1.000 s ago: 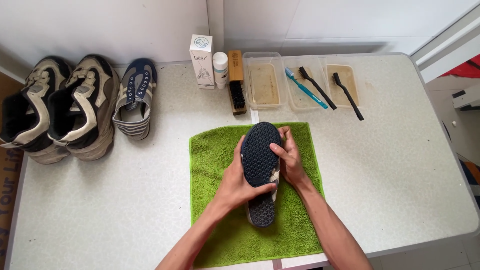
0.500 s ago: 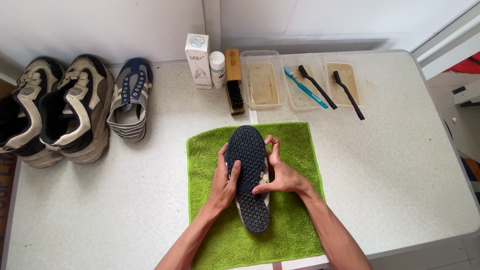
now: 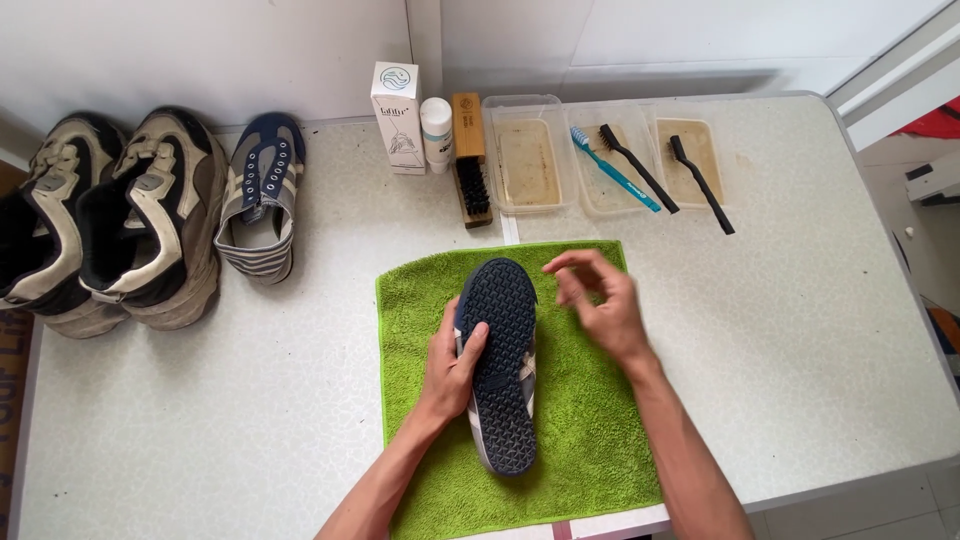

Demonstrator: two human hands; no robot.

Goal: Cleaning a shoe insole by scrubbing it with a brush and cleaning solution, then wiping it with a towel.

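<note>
**Mia:** Now the right hand (image 3: 605,305) has let go of the shoe (image 3: 497,365). Half a second ago it was holding the side of it. It has lifted up, and its fingers (image 3: 570,262) are loose and spread, holding nothing.

**Tom:** Where is the shoe?

**Mia:** It lies upside down on the green towel (image 3: 590,440), in the middle of the tabletop (image 3: 800,350). Its toe points away from the person. The left hand (image 3: 452,365) grips its left edge, with the thumb pressed on the sole.

**Tom:** Why upside down?

**Mia:** I think it is so the sole faces up and is easy to see. The left hand keeps it from tipping over.

**Tom:** What is the sole like?

**Mia:** Dark blue and rubbery, long and rounded, with lots of little bumps in rows. The sides of the shoe look pale with stripes.

**Tom:** And the towel?

**Mia:** Fluffy and square. It looks soft, so maybe it stops the shoe from sliding and catches dirt.

**Tom:** What else is there?

**Mia:** Its partner shoe (image 3: 262,195) sits at the far left, right side up, with no laces. Next to that are two big chunky sneakers (image 3: 110,215), tan and black. At the back stand a white box (image 3: 396,118), a small white bottle (image 3: 437,130) and a wooden brush (image 3: 470,160) with dark bristles. Three clear tubs (image 3: 525,155) hold brownish water. A blue toothbrush (image 3: 612,170) and two thin black brushes (image 3: 700,185) rest across the tubs.
</note>
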